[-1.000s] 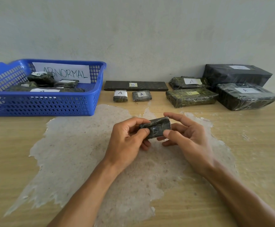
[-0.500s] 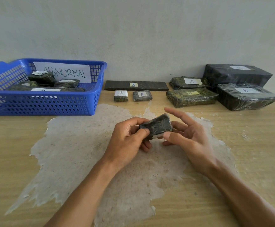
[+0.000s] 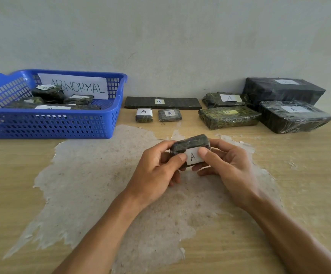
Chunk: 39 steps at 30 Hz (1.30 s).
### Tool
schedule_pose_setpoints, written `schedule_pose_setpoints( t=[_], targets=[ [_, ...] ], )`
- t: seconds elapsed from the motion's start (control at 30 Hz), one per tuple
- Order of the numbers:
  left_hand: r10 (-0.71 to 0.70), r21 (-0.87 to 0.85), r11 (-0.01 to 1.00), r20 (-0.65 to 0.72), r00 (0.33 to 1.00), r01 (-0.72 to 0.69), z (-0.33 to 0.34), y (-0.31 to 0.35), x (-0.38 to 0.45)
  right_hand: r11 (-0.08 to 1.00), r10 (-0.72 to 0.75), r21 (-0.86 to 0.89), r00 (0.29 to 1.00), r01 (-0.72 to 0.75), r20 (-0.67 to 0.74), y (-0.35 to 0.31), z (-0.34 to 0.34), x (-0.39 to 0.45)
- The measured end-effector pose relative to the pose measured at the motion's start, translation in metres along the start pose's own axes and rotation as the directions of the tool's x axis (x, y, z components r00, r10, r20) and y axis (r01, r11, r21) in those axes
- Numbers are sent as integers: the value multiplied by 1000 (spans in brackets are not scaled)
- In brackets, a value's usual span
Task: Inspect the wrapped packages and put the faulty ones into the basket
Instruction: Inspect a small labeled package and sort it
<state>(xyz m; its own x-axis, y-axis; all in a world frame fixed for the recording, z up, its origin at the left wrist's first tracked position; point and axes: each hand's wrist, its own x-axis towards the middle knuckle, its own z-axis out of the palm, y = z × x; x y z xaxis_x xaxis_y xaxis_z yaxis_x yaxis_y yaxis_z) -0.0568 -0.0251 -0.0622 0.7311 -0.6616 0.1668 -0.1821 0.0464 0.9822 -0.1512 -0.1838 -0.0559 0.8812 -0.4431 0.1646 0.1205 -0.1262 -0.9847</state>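
At the centre of the frame, above a pale worn patch (image 3: 105,186) of the wooden desk (image 3: 12,194), both hands hold one small dark wrapped package (image 3: 190,144). The left hand (image 3: 154,175) curls round its left end, thumb pressed on the near face; the right hand (image 3: 226,167) grips the right end, its thumb lying on the edge of a white label (image 3: 193,157) marked "A", which faces the camera. The package is lifted clear of the desk surface.

Toward the upper left stands a blue perforated basket (image 3: 48,125) with a paper sign (image 3: 75,86) reading "ABNORMAL" propped against its far wall. Several dark wrapped packages (image 3: 50,92) lie inside it, some with white labels.

Along the far edge of the desk, near the wall, lies a long flat package (image 3: 178,103) labelled "B". Just in front of it sit two small packages, one (image 3: 144,115) with a wide "A" label and one (image 3: 170,115) with a smaller "A" tag. To the right are a greenish block (image 3: 227,117) labelled "B", a package (image 3: 214,99) labelled "A" behind it, a large black package (image 3: 283,91) at the back whose label is unreadable, and another (image 3: 295,117) labelled "A" in front of that.
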Motion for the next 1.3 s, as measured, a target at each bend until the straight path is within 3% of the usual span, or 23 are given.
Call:
schedule_pose_setpoints(
  t=[0.17,0.3,0.43,0.57,0.67,0.8,1.03,1.3],
  targets=[
    [-28,-2,1000,27,999,28,-1,4,-1,998,-57,11,998,57,41,0,-1,-1],
    [-42,23,999,-94,995,45,1,3,0,988,-142,-75,989,138,-47,-1,5,-6],
    [-17,-3,1000,-64,998,17,2,6,-2,968,-195,-189,967,164,-164,-2,10,-10],
    [-24,7,1000,-82,996,24,5,4,-2,945,-183,-287,981,159,-57,1,8,-11],
    [-28,-54,998,-179,983,19,3,4,1,960,-176,-213,984,179,36,2,5,-8],
    [-32,-79,997,-202,979,16,1,6,1,982,-123,-137,990,131,66,2,4,-6],
    [22,-4,1000,-110,994,-22,7,5,-2,993,-57,-100,995,65,77,4,5,-5],
    [10,-5,1000,7,1000,-10,6,4,-4,992,-90,-92,996,91,13,-1,7,-5]
  ],
)
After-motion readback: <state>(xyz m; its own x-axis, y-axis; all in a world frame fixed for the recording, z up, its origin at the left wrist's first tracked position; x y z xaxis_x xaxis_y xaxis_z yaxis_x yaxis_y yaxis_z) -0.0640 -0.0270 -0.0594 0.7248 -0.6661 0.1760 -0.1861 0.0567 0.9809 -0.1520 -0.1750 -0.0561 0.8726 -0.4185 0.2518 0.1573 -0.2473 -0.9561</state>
